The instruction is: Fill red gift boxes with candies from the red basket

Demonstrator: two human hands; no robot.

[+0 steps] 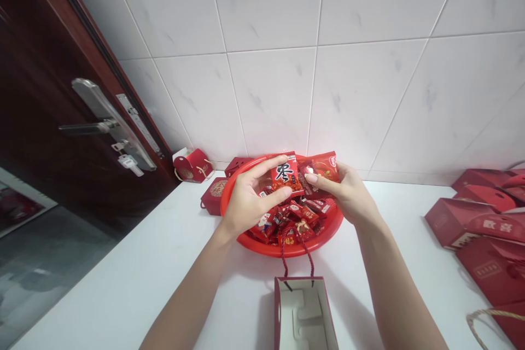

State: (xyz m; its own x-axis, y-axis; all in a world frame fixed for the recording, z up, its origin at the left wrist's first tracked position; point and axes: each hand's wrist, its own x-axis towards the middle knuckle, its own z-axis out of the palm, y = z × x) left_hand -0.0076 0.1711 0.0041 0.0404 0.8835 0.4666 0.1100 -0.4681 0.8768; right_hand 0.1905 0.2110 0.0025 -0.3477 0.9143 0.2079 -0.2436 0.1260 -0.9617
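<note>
My left hand [255, 197] pinches a red candy packet [286, 175] with a large black character on it, between thumb and fingers. Opposite it, my right hand [348, 191] grips red candy packets [322, 167], apparently more than one; their overlap hides the exact number. Both hands are above a round red basin [273, 250] holding several red-wrapped candies [301, 213]. In front of the basin stands a small dark red gift box [301, 311], open at the top, its pale inside showing no candy. Its twisted cord handles [284, 257] lean against the basin's rim.
Small red boxes [213, 196] sit left of the basin, one with a rope handle [192, 165] near the wall. Several folded red boxes [471, 219] are piled at the right. The white table [164, 273] meets a tiled wall; a dark door [49, 93] with keys stands left.
</note>
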